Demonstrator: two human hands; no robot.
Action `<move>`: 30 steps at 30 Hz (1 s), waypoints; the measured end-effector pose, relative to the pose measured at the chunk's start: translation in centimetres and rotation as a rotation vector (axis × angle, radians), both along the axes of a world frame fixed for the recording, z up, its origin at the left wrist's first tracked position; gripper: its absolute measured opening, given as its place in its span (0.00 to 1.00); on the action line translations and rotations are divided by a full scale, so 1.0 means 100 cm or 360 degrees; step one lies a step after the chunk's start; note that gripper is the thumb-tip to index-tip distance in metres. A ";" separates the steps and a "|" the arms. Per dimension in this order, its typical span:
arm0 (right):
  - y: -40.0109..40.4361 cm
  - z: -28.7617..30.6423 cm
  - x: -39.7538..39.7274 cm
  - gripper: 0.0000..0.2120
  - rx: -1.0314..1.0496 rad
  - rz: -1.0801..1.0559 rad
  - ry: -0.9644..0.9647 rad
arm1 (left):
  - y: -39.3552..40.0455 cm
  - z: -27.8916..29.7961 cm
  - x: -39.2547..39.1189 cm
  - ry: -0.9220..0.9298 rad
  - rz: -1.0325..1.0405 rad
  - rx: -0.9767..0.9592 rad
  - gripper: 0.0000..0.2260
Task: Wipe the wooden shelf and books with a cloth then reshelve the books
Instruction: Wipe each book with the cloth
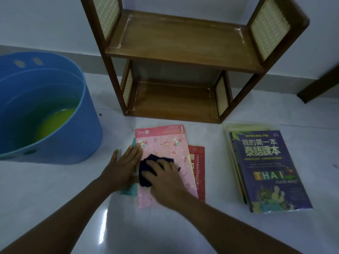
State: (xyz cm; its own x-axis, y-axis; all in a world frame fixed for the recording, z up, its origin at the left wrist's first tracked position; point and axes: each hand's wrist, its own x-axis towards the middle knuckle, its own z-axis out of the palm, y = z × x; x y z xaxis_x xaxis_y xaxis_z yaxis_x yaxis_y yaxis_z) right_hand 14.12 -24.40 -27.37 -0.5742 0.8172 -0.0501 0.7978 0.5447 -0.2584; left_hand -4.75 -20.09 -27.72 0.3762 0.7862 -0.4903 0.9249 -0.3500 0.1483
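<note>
A pink book (165, 142) lies flat on the white floor, on top of a red book (199, 167) and a teal one (128, 191). My right hand (165, 182) presses a dark cloth (145, 173) onto the pink cover, fingers spread over the cloth. My left hand (122, 165) lies flat with straight fingers on the book's left edge. The wooden shelf (183, 43) stands empty against the wall behind the books. To the right lies a second stack topped by a purple Thai-language book (266, 167).
A blue bucket (69, 129) holding yellow-green liquid stands at the left, close to the books. A dark furniture leg (319, 87) leans in at the right near the wall. The glossy white floor (55, 198) spreads around everything.
</note>
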 end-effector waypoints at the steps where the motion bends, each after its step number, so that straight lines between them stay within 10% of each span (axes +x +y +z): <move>1: 0.006 -0.004 0.013 0.24 0.0042 0.0013 -0.0019 | 0.000 0.001 0.000 -0.0001 0.0007 -0.0016 0.45; 8: 0.025 0.007 0.121 0.19 0.0034 -0.1174 0.0028 | -0.013 0.017 0.007 0.0012 -0.0243 0.0055 0.48; 16: -0.010 0.000 0.144 0.27 -0.0450 -0.1074 -0.0199 | -0.043 0.013 0.010 -0.0358 -0.0579 0.0314 0.36; 21: 0.030 0.064 0.146 0.36 -0.0919 -0.0918 0.0669 | -0.026 0.080 0.020 -0.1298 0.0145 0.0301 0.15; 25: 0.038 0.114 0.146 0.21 -0.1172 -0.1021 0.1629 | 0.002 0.147 0.044 -0.1609 0.0604 0.0355 0.11; 30: 0.052 0.164 0.193 0.09 -0.1001 -0.1230 0.1595 | 0.018 0.197 0.123 -0.2135 0.0926 -0.0044 0.09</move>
